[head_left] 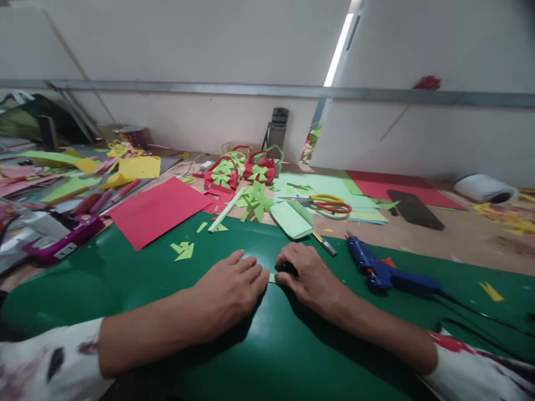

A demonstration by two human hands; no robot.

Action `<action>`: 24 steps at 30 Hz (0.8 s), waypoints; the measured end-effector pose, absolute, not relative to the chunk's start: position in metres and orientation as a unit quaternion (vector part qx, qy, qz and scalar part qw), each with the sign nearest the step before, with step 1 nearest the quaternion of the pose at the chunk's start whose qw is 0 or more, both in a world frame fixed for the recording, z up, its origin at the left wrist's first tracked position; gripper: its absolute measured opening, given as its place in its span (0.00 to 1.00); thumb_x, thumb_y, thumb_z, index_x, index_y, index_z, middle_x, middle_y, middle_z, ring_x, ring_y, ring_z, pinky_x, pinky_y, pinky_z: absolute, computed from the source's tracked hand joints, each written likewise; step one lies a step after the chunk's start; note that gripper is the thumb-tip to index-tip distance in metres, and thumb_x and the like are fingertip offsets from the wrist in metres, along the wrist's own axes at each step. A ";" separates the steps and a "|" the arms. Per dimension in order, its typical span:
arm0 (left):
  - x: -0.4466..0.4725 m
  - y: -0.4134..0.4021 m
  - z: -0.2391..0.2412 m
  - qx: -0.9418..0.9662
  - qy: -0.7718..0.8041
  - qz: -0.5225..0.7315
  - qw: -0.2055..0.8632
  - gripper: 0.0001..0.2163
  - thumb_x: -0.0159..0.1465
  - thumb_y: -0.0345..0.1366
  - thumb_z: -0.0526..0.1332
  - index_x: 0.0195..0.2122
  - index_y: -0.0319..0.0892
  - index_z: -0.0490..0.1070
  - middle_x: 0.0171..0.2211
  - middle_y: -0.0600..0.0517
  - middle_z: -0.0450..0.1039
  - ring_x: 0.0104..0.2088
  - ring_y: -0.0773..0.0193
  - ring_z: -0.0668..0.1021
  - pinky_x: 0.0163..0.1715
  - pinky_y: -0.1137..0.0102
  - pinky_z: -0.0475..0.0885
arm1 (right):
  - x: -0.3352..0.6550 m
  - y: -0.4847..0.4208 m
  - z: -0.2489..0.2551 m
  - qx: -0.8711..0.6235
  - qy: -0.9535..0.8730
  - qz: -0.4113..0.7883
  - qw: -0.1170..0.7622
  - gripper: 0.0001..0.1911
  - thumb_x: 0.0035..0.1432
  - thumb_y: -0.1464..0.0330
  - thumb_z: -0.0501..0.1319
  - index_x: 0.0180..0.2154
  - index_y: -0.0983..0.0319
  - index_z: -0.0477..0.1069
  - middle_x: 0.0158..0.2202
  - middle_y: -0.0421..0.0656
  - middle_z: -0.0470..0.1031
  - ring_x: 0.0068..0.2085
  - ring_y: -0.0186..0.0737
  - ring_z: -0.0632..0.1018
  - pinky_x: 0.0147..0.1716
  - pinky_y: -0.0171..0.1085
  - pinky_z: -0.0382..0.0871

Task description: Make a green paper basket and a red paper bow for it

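Observation:
A small piece of light green paper [272, 278] lies on the green mat [259, 356], mostly covered by my fingers. My left hand [232, 292] holds its left end, fingers close together and pressed down. At the other end, my right hand [311, 278] has its fingers curled, with thumb and forefinger on the paper. Beyond my hands are a folded pale green paper [291, 219], a cutter knife [325, 243] and a narrow folded green strip [227, 210]. To the right, a blue glue gun [380, 270] rests on the mat.
Red paper [161, 211] and a purple power strip [67, 239] lie at left. Further back are small red paper baskets [221, 174], orange-and-yellow-handled scissors [330, 205], a bottle [277, 133] and a dark phone [415, 209]. The glue gun's cord [480, 317] trails right.

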State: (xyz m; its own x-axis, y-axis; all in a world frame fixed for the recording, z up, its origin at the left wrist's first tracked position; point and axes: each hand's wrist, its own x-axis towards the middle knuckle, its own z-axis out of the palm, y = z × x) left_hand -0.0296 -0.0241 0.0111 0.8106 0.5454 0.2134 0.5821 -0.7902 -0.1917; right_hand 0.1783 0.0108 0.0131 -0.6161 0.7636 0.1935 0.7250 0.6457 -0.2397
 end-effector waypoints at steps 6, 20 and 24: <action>-0.014 -0.016 0.000 -0.945 -0.294 -0.030 0.140 0.07 0.65 0.28 0.51 0.40 0.36 0.68 0.41 0.40 0.72 0.44 0.55 0.72 0.44 0.60 0.65 | 0.202 -0.010 0.010 -0.286 -0.937 -0.183 0.076 0.07 0.57 0.75 0.58 0.27 0.64 0.69 0.27 0.44 0.72 0.30 0.41 0.70 0.36 0.44 0.57; 0.016 -0.008 0.021 -0.915 -0.378 -0.043 0.137 0.04 0.59 0.25 0.57 0.29 0.38 0.69 0.30 0.47 0.70 0.35 0.54 0.71 0.27 0.65 0.68 | 0.203 -0.012 0.012 -0.310 -0.892 -0.304 0.123 0.12 0.55 0.80 0.50 0.25 0.63 0.66 0.22 0.43 0.68 0.24 0.43 0.67 0.35 0.45 0.58; 0.031 -0.001 0.041 -0.902 -0.425 -0.016 0.075 0.05 0.59 0.24 0.56 0.32 0.37 0.71 0.35 0.43 0.72 0.39 0.52 0.73 0.24 0.69 0.68 | 0.206 -0.011 0.019 -0.349 -0.871 -0.296 0.177 0.14 0.55 0.81 0.49 0.24 0.63 0.67 0.20 0.44 0.68 0.22 0.43 0.66 0.31 0.42 0.55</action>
State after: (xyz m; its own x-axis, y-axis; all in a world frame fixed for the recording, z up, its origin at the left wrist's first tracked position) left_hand 0.0315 -0.0007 0.0414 0.6390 0.7636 0.0926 0.7684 -0.6285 -0.1207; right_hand 0.2061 -0.0112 0.0187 -0.6935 0.5036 0.5153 0.7133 0.5806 0.3926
